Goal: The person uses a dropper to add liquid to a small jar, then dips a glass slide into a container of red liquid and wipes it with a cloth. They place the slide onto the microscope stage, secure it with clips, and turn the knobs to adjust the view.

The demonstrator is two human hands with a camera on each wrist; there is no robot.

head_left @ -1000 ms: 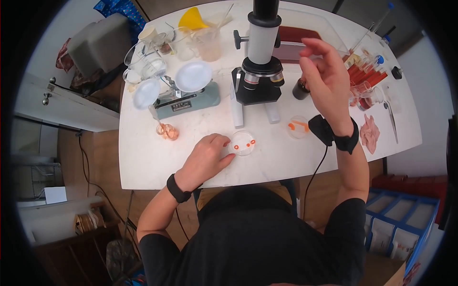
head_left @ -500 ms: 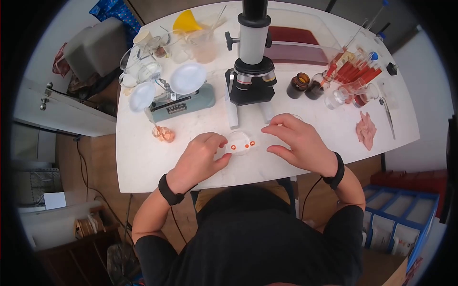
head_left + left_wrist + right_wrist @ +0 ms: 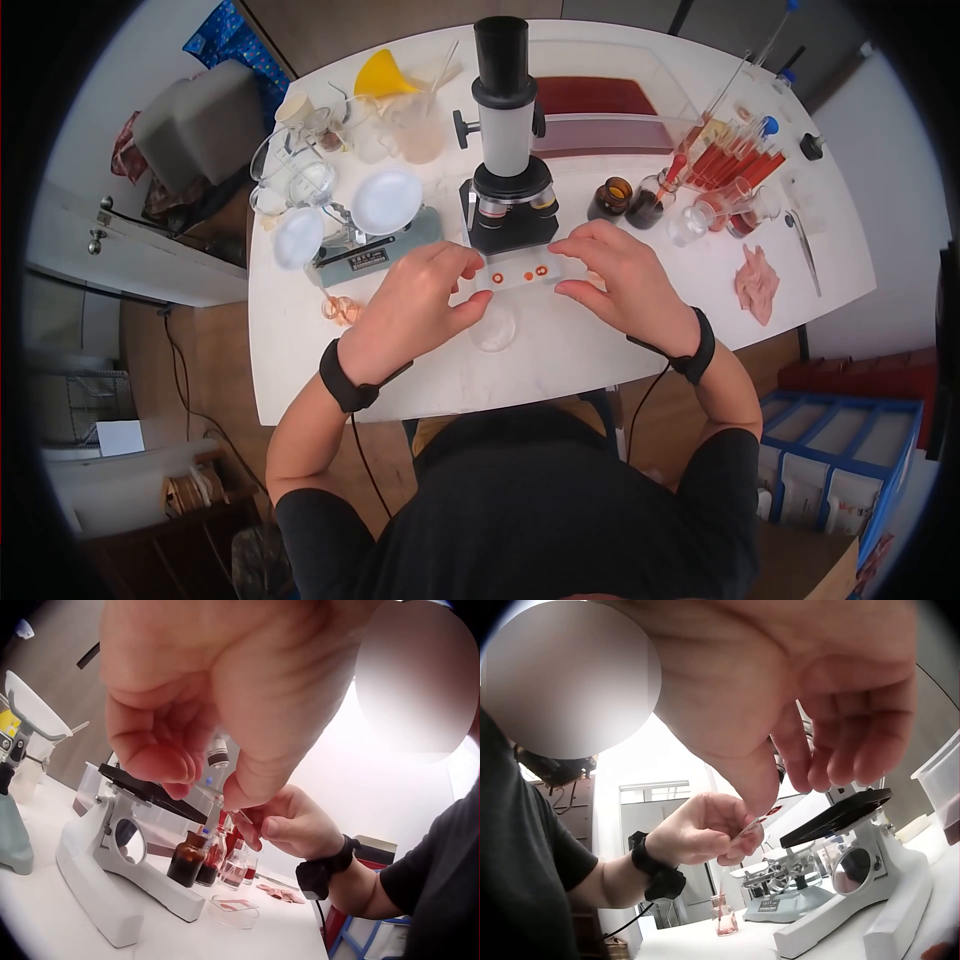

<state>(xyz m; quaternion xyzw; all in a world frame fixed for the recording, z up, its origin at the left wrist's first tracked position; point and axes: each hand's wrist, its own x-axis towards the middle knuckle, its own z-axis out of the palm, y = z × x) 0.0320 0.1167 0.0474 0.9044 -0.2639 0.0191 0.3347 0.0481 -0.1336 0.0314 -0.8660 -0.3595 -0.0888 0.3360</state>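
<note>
A clear glass slide (image 3: 515, 273) with small orange-red rings and a dot on it is held up between both hands, in front of the microscope (image 3: 505, 140). My left hand (image 3: 425, 298) pinches its left end between thumb and fingers. At the right end, my right hand (image 3: 628, 285) pinches it the same way. Below the slide, a round clear petri dish (image 3: 493, 328) lies on the table. The right wrist view shows the slide edge-on with red spots (image 3: 774, 811), close to the black microscope stage (image 3: 836, 816).
Left stands a balance scale (image 3: 385, 255) with white pans; a small flask (image 3: 724, 915) is near it. Brown bottles (image 3: 610, 198), red test tubes (image 3: 735, 160), a pink cloth (image 3: 756, 285) and tweezers (image 3: 803, 250) lie right. Another dish (image 3: 234, 911) sits beside the microscope foot.
My right hand came down from the bottles to the slide's right end. Both hands then lifted the slide off the petri dish and moved it forward toward the microscope.
</note>
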